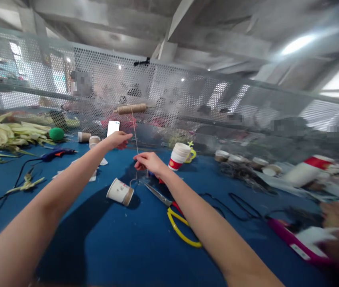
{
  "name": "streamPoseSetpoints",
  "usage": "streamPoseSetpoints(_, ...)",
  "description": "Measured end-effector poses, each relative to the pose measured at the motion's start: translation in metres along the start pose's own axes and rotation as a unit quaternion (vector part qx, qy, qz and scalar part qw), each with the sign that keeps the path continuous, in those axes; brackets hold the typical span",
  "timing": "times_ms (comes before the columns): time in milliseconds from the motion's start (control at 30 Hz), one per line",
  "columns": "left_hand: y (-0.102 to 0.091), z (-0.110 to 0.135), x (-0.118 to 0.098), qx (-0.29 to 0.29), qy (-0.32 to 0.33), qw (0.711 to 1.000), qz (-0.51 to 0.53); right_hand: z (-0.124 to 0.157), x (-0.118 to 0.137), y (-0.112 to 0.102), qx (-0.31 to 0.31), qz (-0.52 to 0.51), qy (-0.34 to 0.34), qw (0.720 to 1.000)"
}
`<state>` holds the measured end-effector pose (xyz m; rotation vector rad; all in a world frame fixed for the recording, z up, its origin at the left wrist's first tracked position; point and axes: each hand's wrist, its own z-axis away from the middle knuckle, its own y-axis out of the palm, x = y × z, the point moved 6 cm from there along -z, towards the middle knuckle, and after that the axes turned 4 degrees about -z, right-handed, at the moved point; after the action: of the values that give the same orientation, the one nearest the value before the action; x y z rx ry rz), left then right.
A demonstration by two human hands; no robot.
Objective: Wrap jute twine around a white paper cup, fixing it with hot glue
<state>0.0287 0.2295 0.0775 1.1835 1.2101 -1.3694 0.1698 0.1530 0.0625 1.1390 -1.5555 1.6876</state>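
Twine (134, 133) runs down from a spool (132, 108) mounted at the mesh divider. My right hand (149, 162) pinches this twine between thumb and fingertips. Just left of the strand, my left hand (119, 140) hovers with fingers loosely apart, holding nothing that I can see. A white paper cup (117, 190) lies tilted below my hands, brown twine wound around one end, and a loose strand leads from it up toward my right hand. Scissors with yellow and red handles (179, 229) lie partly under my right forearm, their blades pointing toward the cup.
Stacked paper cups (179, 154) and a phone (113, 126) stand near the mesh divider (103, 75). Left are corn husks (10, 133), a green ball (56, 134) and a blue glue gun (57, 153). Another person's blurred hand (338, 217) is at right beside a magenta device (297, 241).
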Motion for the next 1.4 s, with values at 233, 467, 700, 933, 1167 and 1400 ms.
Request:
streamPoseSetpoints(233,-0.018,0.080,0.039,0.031,0.001,0.927,-0.374,0.017,0.005,-0.007,-0.094,0.143,-0.030,0.985)
streamPoseSetpoints(467,0.008,0.120,0.077,0.142,-0.062,0.967,-0.200,0.076,-0.020,0.025,0.077,0.154,0.012,0.985)
streamPoseSetpoints(700,0.020,0.153,0.078,0.079,-0.045,0.988,0.126,0.107,-0.023,0.028,0.117,-0.014,0.024,0.993)
streamPoseSetpoints(933,0.028,0.188,0.074,0.053,-0.063,0.966,0.243,0.120,-0.012,0.028,0.020,-0.072,-0.090,0.993)
streamPoseSetpoints(1167,0.030,0.193,0.073,0.049,-0.023,0.967,0.248,0.125,-0.004,0.028,-0.027,-0.009,-0.148,0.989)
streamPoseSetpoints(1400,0.031,0.193,0.075,0.047,0.000,0.976,0.211,0.127,-0.006,0.028,-0.019,-0.008,-0.147,0.989)
